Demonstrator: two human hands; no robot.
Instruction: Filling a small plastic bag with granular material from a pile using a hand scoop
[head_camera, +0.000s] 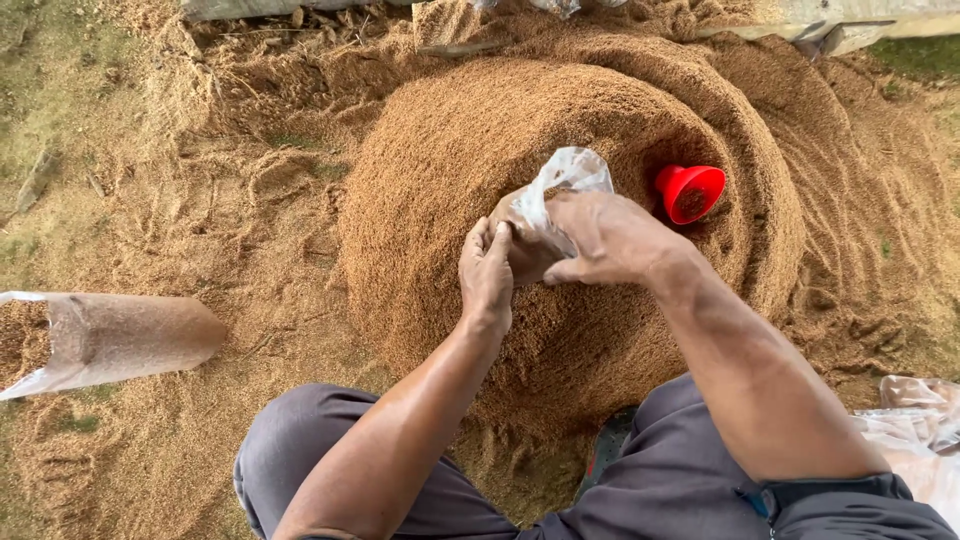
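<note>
I see the left hand (487, 272) and right hand (603, 238), fingers closed on a clear plastic bag (548, 205) packed with sawdust, atop the sawdust mound (450, 150). Beyond sits a red funnel (690, 190).

A small clear plastic bag (545, 215), packed with brown sawdust below, is sitting upright on the big sawdust mound (450, 150), its crinkled empty top flaring open above, well apart from nothing but loose grain.

WaitA small clear plastic bag (548, 205), stuffed with brown sawdust in its lower half, is standing roughly upright near the top of the rounded sawdust mound (440, 150), its crinkled, empty neck flaring upward and catching the light.
</note>
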